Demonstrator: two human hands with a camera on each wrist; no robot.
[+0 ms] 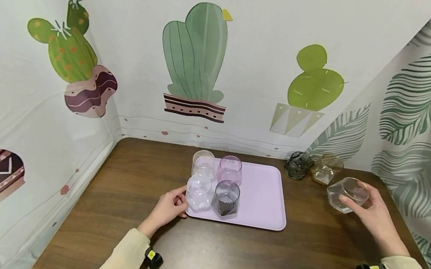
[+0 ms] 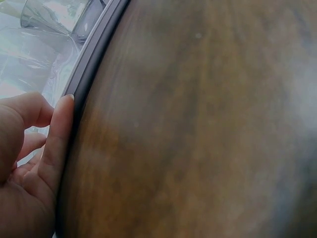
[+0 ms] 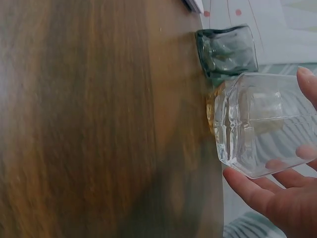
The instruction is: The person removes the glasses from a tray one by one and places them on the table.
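Observation:
My left hand point(image 1: 171, 204) grips the front left corner of a lilac tray point(image 1: 262, 196), its fingers bent and one fingertip point(image 2: 64, 101) on the rim. Beside those fingers stands a clear glass point(image 1: 199, 193) on the tray. A dark grey glass point(image 1: 227, 199), a pink glass point(image 1: 230, 170) and another clear glass point(image 1: 203, 164) share the tray's left half. At the far right my right hand point(image 1: 374, 215) holds a faceted clear tumbler point(image 1: 345, 194) by its sides, thumb on the near side. In the right wrist view its base overlaps an amber glass point(image 3: 211, 111).
Behind the held tumbler, the amber glass and a dark green-grey glass point(image 1: 298, 166) stand at the table's back right. The wooden table point(image 1: 249, 261) ends against a cactus-print cloth point(image 1: 254, 68). Leaf-print cloth point(image 1: 428, 95) hangs along the right.

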